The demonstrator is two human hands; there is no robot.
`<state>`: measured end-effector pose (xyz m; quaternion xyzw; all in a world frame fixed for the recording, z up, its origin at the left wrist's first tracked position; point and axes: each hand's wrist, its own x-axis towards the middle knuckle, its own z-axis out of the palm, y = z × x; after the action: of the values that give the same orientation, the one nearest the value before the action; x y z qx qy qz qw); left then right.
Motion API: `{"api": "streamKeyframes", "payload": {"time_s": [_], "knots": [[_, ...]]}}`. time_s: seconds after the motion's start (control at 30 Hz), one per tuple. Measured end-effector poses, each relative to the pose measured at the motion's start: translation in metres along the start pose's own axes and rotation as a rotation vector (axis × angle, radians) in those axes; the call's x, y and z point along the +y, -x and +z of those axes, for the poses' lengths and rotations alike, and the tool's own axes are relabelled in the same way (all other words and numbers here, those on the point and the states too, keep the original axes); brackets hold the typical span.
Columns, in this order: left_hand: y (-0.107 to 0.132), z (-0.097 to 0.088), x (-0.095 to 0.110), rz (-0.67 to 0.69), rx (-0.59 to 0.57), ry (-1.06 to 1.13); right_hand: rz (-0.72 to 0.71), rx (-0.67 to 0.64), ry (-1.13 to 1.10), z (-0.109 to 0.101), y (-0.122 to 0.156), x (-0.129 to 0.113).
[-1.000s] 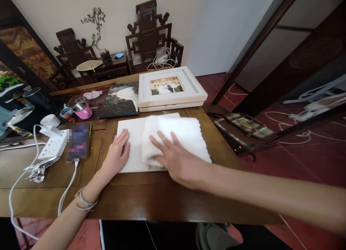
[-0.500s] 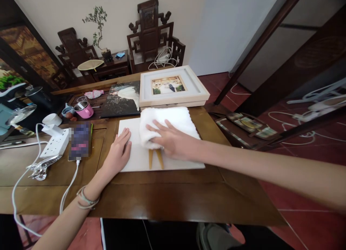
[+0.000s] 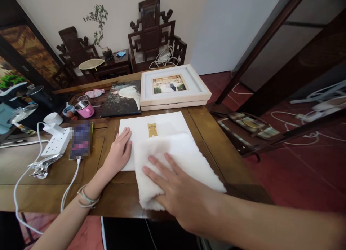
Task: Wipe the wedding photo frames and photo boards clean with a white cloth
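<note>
Cloth (image 3: 196, 158) overhanging board (image 3: 177, 123) edges, right hand (image 3: 178, 192) atop

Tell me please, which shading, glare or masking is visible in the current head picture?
Head view: phone pixelated; head view: greyish patch on the white cloth ahead of the right hand, shadow or stain unclear; head view: pale sheen on the table at left.

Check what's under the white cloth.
Part of the white board and wooden table. A gold piece on the board shows beyond the white cloth; anything else beneath is covered.
</note>
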<state>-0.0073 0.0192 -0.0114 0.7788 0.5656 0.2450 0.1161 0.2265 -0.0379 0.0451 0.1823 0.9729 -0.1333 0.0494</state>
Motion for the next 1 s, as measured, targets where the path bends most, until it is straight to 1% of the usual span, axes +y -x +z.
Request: {"api": "streamKeyframes", "payload": {"time_s": [0.03,0.1,0.2,0.27,0.37,0.47,0.53,0.6,0.77,0.83,0.9,0.93,1.0], "knots": [[0.0,0.0,0.0,0.001,-0.003,0.002,-0.007,-0.014,-0.021,-0.003,0.001,-0.001],[0.0,0.0,0.0,0.003,-0.003,0.002,0.022,-0.041,-0.059,-0.01,-0.003,0.006],[0.0,0.001,-0.002,0.006,0.001,0.005,0.116,-0.043,-0.054,-0.023,-0.019,0.032],[0.0,0.001,-0.002,0.008,0.005,0.01,0.178,-0.022,0.006,-0.03,-0.033,0.052],[0.001,0.001,-0.002,0.007,0.008,0.022,0.23,0.013,0.111,-0.036,-0.055,0.077],[0.001,0.0,-0.002,-0.003,0.005,0.028,0.226,0.05,0.201,-0.035,-0.067,0.088],[0.0,0.0,-0.001,-0.004,0.004,0.028,0.195,0.078,0.248,-0.03,-0.065,0.084],[0.0,0.0,-0.002,-0.002,0.002,0.03,0.147,0.08,0.25,-0.024,-0.057,0.071],[0.001,0.001,-0.003,0.008,-0.001,0.032,0.021,-0.011,0.114,-0.016,-0.023,0.016],[0.001,0.001,-0.005,0.008,0.0,0.037,-0.031,-0.036,0.068,-0.017,-0.013,0.001],[0.001,0.001,-0.005,0.008,0.001,0.038,-0.053,-0.041,0.019,-0.02,-0.008,-0.004],[0.001,0.001,-0.006,0.008,-0.001,0.035,-0.049,-0.038,-0.009,-0.022,-0.009,-0.001],[0.001,0.001,-0.005,0.012,-0.011,0.023,-0.02,-0.016,-0.051,-0.026,-0.015,0.012]]}}
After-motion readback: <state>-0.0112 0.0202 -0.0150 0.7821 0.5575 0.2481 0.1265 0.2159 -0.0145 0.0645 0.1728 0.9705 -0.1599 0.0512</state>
